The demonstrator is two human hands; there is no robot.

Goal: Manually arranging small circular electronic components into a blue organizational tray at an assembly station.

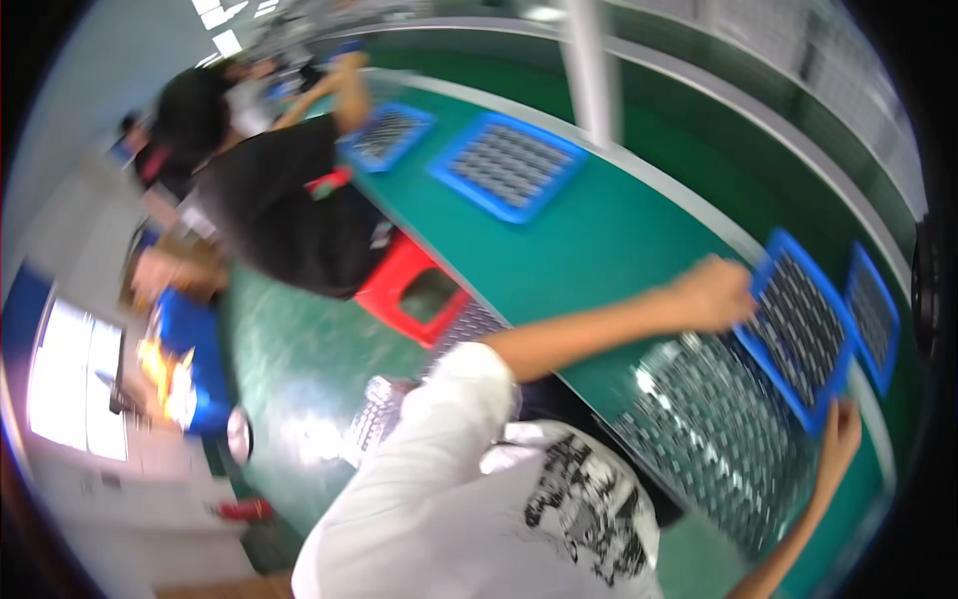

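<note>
A blue-rimmed tray point(836, 317) filled with rows of small dark parts is tilted up at the right side of the green bench. Closed around its left edge is my left hand point(711, 295), with the arm stretched across the bench. My right hand point(844, 429) grips the tray's near corner, fingers pressed against the rim. Beneath and nearer to me lies a clear plastic blister tray point(709, 429) with many shiny pockets. Motion blur hides what the small parts are.
Another blue tray point(866, 344) stands just beyond, at the right. Farther left on the green bench point(589, 240) lie a blue tray point(514, 212) of parts and a similar blue tray point(424, 128), by a co-worker in black point(289, 200). A red stool point(371, 299) and white post point(596, 90) stand nearby.
</note>
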